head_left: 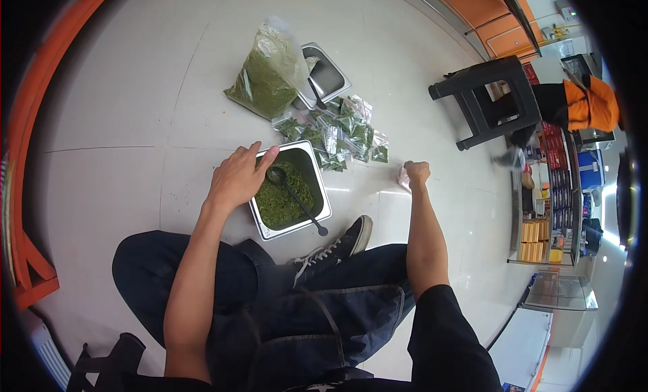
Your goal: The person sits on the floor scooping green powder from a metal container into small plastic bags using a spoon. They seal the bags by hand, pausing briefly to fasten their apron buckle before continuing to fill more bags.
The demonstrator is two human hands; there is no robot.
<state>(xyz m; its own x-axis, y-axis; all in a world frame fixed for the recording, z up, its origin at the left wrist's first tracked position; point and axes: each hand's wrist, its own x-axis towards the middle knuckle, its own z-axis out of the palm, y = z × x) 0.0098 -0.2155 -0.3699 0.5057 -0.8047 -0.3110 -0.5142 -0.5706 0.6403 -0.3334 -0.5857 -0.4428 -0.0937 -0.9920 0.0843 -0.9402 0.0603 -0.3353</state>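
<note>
My left hand (237, 176) rests at the left rim of a metal container (327, 206) of chopped green matter (272, 204), its fingers apart and holding nothing. A black spoon (294, 196) lies in that container, its handle reaching over the near rim. Out to the right, my right hand (417, 172) is closed on a small plastic bag (404, 177) just over the floor. Between the hands and farther off is a pile of small clear bags of green matter (356, 130).
Behind the container stand a large bag of green powder (265, 71) and a second metal container (329, 75) with a black spoon. A dark stool (496, 98) and a person in black and orange (586, 105) are at right. My shoe (337, 249) is near the container.
</note>
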